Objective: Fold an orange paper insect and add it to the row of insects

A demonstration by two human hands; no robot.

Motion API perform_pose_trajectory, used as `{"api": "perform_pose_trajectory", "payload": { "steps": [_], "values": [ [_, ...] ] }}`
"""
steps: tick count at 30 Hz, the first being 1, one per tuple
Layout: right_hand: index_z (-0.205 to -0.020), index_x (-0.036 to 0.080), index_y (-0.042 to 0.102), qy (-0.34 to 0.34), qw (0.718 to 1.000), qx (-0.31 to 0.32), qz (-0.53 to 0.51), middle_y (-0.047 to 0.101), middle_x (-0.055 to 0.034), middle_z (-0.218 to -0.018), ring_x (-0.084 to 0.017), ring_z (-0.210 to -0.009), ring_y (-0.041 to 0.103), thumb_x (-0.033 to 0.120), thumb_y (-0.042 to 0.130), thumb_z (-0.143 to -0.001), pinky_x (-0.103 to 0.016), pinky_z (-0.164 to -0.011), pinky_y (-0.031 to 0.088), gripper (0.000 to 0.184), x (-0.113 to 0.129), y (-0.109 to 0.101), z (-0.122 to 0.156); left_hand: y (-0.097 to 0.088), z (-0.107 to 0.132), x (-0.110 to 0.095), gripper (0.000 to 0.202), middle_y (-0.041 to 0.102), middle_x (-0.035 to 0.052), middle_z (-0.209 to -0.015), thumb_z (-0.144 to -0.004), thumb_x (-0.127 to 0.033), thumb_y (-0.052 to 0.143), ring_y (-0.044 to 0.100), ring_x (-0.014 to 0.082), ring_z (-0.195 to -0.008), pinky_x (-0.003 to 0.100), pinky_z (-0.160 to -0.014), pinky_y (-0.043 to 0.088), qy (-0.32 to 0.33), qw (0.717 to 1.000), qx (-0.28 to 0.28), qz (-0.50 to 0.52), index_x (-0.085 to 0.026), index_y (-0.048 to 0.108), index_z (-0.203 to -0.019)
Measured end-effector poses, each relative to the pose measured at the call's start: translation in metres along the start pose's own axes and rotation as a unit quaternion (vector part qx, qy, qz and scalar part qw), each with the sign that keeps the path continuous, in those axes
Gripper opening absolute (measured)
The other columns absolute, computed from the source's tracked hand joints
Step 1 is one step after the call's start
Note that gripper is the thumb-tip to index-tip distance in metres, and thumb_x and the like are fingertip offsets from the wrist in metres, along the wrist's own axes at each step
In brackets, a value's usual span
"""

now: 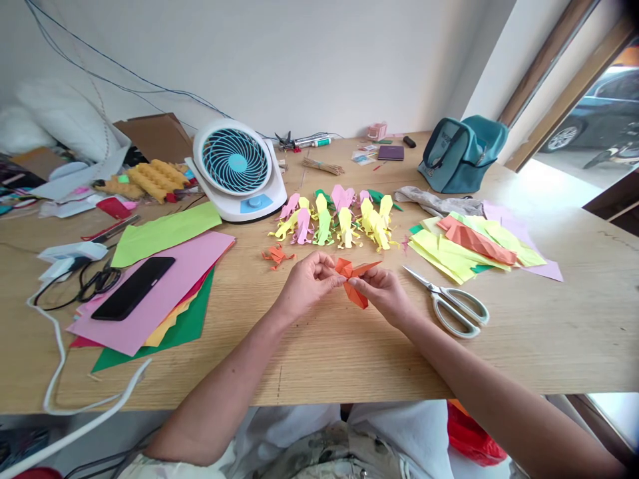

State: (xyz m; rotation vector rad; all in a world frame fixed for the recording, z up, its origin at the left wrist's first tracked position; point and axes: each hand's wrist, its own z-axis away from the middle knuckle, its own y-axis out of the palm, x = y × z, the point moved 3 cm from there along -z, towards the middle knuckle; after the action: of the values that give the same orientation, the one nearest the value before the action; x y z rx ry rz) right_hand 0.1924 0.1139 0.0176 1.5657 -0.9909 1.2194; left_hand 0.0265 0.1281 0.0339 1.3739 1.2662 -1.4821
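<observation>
A wooden table [554, 326] stands against a pale wall [339, 60].

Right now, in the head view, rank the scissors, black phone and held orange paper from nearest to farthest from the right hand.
1. Held orange paper: in the right hand itself.
2. Scissors: lying to that hand's right.
3. Black phone: far left, on pink paper.

Pale patterned top [327, 458]; whitish trousers [412, 432]

Two hands [308, 281] [385, 293], one fan [235, 161]
</observation>
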Motion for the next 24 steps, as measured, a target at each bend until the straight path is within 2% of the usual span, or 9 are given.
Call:
{"api": "perform_pose_trajectory", "payload": {
  "steps": [3, 5, 9, 13, 17, 20, 24],
  "values": [
    [-0.076, 0.02, 0.07, -0.005, 1.0, 0.007, -0.004, 0.063, -0.0003, -0.065, -0.012, -0.057, 0.048, 0.055, 0.081, -0.068, -0.025, -0.051, 0.038, 0.037, -0.001, 0.002, 0.0, 0.0, 0.0, -0.001, 0.046, 0.068, 0.0022, -0.077, -0.07, -0.045, 0.081, 0.061, 0.0129, -0.069, 0.023, -0.061, 0.051, -0.042, 0.998, 0.035, 0.014, -0.016, 0.065, -0.101],
    [-0.078, 0.02, 0.071, -0.007, 1.0, 0.007, -0.007, 0.063, -0.0005, -0.066, -0.013, -0.059, 0.049, 0.054, 0.082, -0.068, -0.025, -0.052, 0.04, 0.037, -0.003, 0.002, -0.001, 0.0, 0.001, -0.002, 0.041, 0.068, 0.0041, -0.082, -0.071, -0.049, 0.079, 0.061, 0.0144, -0.073, 0.024, -0.061, 0.052, -0.043, 0.998, 0.047, 0.004, -0.016, 0.069, -0.091],
    [-0.078, 0.02, 0.07, -0.007, 1.0, -0.002, -0.01, 0.063, -0.0011, -0.067, -0.013, -0.06, 0.05, 0.054, 0.082, -0.067, -0.026, -0.053, 0.041, 0.037, -0.003, 0.001, -0.001, -0.001, 0.0, -0.006, 0.029, 0.06, 0.0, -0.07, -0.076, -0.042, 0.075, 0.054, 0.0113, -0.065, 0.022, -0.058, 0.048, 0.039, 0.998, 0.01, -0.051, -0.016, 0.064, -0.07],
    [-0.078, 0.019, 0.07, -0.003, 1.0, 0.012, -0.009, 0.063, -0.0007, -0.067, -0.013, -0.06, 0.049, 0.053, 0.082, -0.068, -0.025, -0.054, 0.042, 0.037, -0.001, 0.001, -0.001, 0.0, 0.001, -0.01, 0.02, 0.057, -0.0008, -0.073, -0.081, -0.03, 0.068, 0.054, 0.0117, -0.069, 0.022, -0.061, 0.046, 0.111, 0.987, -0.007, -0.116, -0.016, 0.06, -0.07],
    [-0.077, 0.019, 0.067, 0.006, 1.0, 0.027, -0.015, 0.058, 0.0016, -0.063, -0.01, -0.055, 0.044, 0.054, 0.08, -0.07, -0.024, -0.051, 0.037, 0.038, -0.002, 0.001, -0.001, 0.002, 0.003, -0.017, 0.023, 0.053, -0.0016, -0.071, -0.083, -0.026, 0.066, 0.051, 0.0119, -0.069, 0.023, -0.065, 0.044, 0.161, 0.974, -0.007, -0.157, -0.018, 0.052, -0.067],
    [-0.076, 0.018, 0.065, 0.009, 0.999, 0.049, -0.018, 0.054, 0.0026, -0.06, -0.01, -0.053, 0.041, 0.057, 0.078, -0.071, -0.024, -0.05, 0.033, 0.041, -0.003, 0.001, -0.001, 0.004, 0.005, -0.021, 0.026, 0.053, -0.0016, -0.07, -0.084, -0.025, 0.066, 0.05, 0.0124, -0.069, 0.025, -0.068, 0.043, 0.188, 0.967, 0.004, -0.174, -0.018, 0.049, -0.066],
    [-0.075, 0.018, 0.063, -0.006, 0.998, 0.053, -0.012, 0.052, 0.0028, -0.06, -0.01, -0.054, 0.041, 0.056, 0.076, -0.074, -0.025, -0.052, 0.032, 0.04, -0.001, 0.001, -0.001, 0.008, 0.008, -0.024, 0.026, 0.051, -0.0015, -0.071, -0.086, -0.023, 0.064, 0.049, 0.0125, -0.069, 0.025, -0.067, 0.04, 0.206, 0.957, -0.013, -0.206, -0.019, 0.047, -0.067]
  ]
}}
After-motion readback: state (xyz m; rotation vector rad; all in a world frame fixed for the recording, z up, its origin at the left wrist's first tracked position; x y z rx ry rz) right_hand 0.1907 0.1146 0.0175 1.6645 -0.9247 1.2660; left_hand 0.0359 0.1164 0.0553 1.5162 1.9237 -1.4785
